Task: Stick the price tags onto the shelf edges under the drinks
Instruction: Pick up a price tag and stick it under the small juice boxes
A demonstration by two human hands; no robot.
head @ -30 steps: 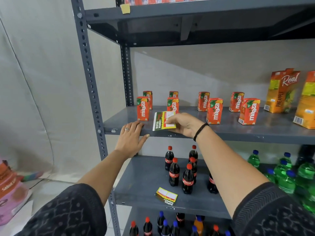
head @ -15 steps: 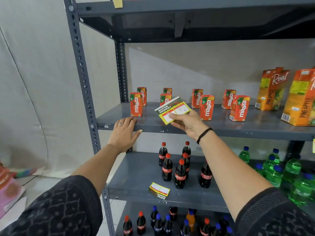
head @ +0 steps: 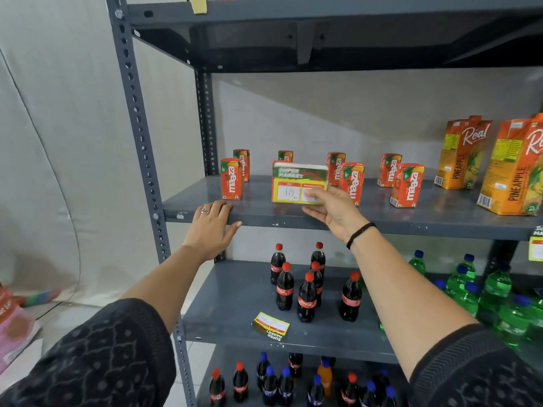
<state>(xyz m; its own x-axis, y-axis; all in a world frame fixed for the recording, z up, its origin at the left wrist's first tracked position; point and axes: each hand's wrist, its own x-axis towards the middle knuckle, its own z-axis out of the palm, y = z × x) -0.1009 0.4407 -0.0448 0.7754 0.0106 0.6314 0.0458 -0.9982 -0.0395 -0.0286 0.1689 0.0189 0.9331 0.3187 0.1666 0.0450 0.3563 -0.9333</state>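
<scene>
Grey steel shelving (head: pixel 382 218) against a pale wall fills my view, stocked with drinks on three levels. My right hand (head: pixel 335 210) pinches a price tag (head: pixel 296 183) between thumb and fingers, holding it upright and facing me just above the front edge of the middle shelf, in front of the small orange Maaza cartons (head: pixel 351 182); the tag is motion-blurred, though a "10" shows in its left box. My left hand (head: pixel 213 227) lies flat and open-fingered on that same shelf edge, near the leftmost carton, gripping nothing. Tall Real pineapple cartons (head: pixel 461 152) stand at the right end of the shelf. One level down, a second price tag (head: pixel 271 324) lies flat on the shelf just in front of a cluster of cola bottles (head: pixel 307 296), with green bottles (head: pixel 496 292) further right.
</scene>
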